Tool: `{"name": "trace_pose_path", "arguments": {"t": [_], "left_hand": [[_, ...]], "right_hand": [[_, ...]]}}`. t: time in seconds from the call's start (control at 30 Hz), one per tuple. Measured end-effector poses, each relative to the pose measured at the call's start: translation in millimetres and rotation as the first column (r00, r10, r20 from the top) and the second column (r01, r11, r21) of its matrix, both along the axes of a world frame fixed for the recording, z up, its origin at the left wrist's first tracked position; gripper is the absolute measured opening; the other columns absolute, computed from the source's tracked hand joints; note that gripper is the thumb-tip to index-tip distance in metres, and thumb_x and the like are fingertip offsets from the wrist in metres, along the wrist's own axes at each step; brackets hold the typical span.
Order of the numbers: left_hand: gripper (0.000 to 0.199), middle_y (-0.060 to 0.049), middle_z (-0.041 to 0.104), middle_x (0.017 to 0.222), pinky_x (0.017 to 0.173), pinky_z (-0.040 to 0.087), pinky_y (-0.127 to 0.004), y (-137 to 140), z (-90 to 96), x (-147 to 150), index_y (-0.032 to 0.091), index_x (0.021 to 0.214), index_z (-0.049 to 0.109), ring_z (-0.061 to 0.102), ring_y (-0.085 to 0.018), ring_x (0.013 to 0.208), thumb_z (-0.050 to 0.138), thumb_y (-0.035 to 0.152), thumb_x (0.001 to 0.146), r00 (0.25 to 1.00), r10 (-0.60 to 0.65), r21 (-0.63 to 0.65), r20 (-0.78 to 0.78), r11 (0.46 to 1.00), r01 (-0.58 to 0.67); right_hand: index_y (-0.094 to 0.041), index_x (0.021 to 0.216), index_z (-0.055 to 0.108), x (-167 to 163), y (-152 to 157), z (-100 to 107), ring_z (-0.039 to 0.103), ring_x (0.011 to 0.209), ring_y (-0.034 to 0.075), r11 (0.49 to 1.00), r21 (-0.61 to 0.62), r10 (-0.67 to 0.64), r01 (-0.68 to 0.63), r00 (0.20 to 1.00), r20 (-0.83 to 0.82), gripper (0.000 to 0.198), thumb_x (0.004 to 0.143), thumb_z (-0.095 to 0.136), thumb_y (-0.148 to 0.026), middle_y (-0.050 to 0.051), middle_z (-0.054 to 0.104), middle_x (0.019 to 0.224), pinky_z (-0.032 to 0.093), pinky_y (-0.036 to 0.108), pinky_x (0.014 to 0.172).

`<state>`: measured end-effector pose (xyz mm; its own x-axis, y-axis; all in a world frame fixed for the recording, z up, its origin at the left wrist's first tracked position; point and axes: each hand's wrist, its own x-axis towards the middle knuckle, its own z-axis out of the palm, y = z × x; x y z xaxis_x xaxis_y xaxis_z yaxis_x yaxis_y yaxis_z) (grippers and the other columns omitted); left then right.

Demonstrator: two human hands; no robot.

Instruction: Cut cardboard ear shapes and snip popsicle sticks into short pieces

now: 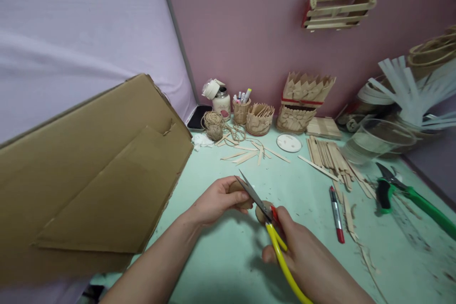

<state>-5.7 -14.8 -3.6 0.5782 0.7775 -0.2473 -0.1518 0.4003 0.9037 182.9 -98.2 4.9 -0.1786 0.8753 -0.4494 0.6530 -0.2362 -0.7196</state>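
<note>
My right hand (299, 242) is closed around yellow-handled scissors (258, 198), whose blades are slightly apart and point up and left. The tips come close to my left hand (223, 197), which pinches a small brown cardboard piece (235, 187) between thumb and fingers. Much of that piece is hidden by the fingers. A round cardboard piece (262, 213) shows behind the blades, partly covered by them. Something red (274, 213) is by the scissors' pivot, next to my right fingers; I cannot tell what it is.
A large cardboard sheet (107, 171) leans at the left. Farther back are twine (214, 131), wood strips (245, 154), stick-covered holders (260, 121) and a white lid (289, 142). On the right are craft sticks (326, 156), a red marker (337, 216), green pruning shears (409, 192) and a clear cup (377, 140).
</note>
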Motion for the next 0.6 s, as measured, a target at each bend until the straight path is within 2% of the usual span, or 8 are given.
{"name": "trace_pose_path", "arguments": {"t": [0.23, 0.4, 0.5, 0.6], "left_hand": [[0.028, -0.002, 0.062, 0.066, 0.063, 0.046, -0.025, 1.5, 2.0, -0.8, 0.012, 0.082, 0.061, 0.057, -0.011, 0.062, 0.077, 0.033, 0.071, 1.0, -0.03, 0.009, 0.006, 1.0, 0.029], [0.032, -0.003, 0.063, 0.069, 0.063, 0.048, -0.027, 1.8, 4.2, -3.6, 0.011, 0.085, 0.061, 0.058, -0.013, 0.064, 0.078, 0.034, 0.07, 0.998, -0.052, -0.018, -0.02, 0.999, 0.052], [0.035, -0.003, 0.062, 0.069, 0.063, 0.049, -0.028, 2.5, 5.2, -6.4, 0.011, 0.084, 0.06, 0.058, -0.013, 0.065, 0.078, 0.036, 0.069, 0.996, -0.073, -0.024, -0.06, 0.997, 0.072], [0.037, -0.001, 0.059, 0.066, 0.062, 0.049, -0.027, 3.3, 6.8, -8.9, 0.011, 0.082, 0.06, 0.055, -0.011, 0.063, 0.079, 0.038, 0.067, 0.992, -0.086, -0.028, -0.095, 0.996, 0.084]], "right_hand": [[-0.026, 0.108, 0.04, -1.8, -1.0, 4.9, 0.066, 0.072, 0.02, 1.0, -0.014, 0.024, -0.025, 0.998, -0.053, 0.035, 0.077, 0.048, -0.014, -0.003, 0.073, 0.072, 0.037, 0.024, 0.061], [-0.025, 0.109, 0.04, 0.2, -3.8, -2.3, 0.064, 0.067, 0.018, 0.999, 0.001, 0.042, -0.043, 0.991, -0.131, 0.029, 0.081, 0.046, -0.024, -0.003, 0.071, 0.073, 0.038, 0.024, 0.059], [-0.025, 0.113, 0.041, 2.0, -5.2, -7.1, 0.063, 0.065, 0.019, 0.999, -0.022, 0.021, -0.023, 0.993, -0.118, 0.028, 0.085, 0.042, -0.031, -0.002, 0.071, 0.074, 0.038, 0.025, 0.057], [-0.025, 0.105, 0.044, 5.0, -4.0, -10.9, 0.062, 0.067, 0.019, 0.999, -0.033, 0.037, -0.041, 0.992, -0.12, 0.02, 0.088, 0.039, -0.034, 0.0, 0.071, 0.078, 0.038, 0.025, 0.058]]}}
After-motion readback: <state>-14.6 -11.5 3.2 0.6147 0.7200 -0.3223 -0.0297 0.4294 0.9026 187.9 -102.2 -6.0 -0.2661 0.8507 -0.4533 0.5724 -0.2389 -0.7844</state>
